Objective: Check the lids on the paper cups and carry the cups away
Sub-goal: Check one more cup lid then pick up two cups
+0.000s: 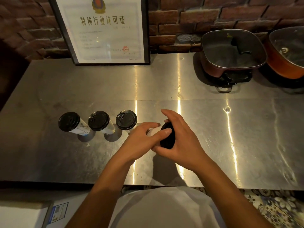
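Three white paper cups with black lids stand in a row on the steel counter [213, 129]: a left cup [69, 121], a middle cup [98, 120] and a right cup [126, 119]. A fourth paper cup [153, 131] is lifted and tipped between my hands in the middle. My left hand [139, 142] wraps its white body. My right hand [182, 142] grips its black lid [167, 138] from the right, thumb pressed on the lid's top.
A framed certificate [102, 30] leans on the brick wall at the back. Two lidded electric pots [233, 51] [286, 51] sit at the back right. The counter's front edge runs just before my body, with a patterned floor [276, 206] below right.
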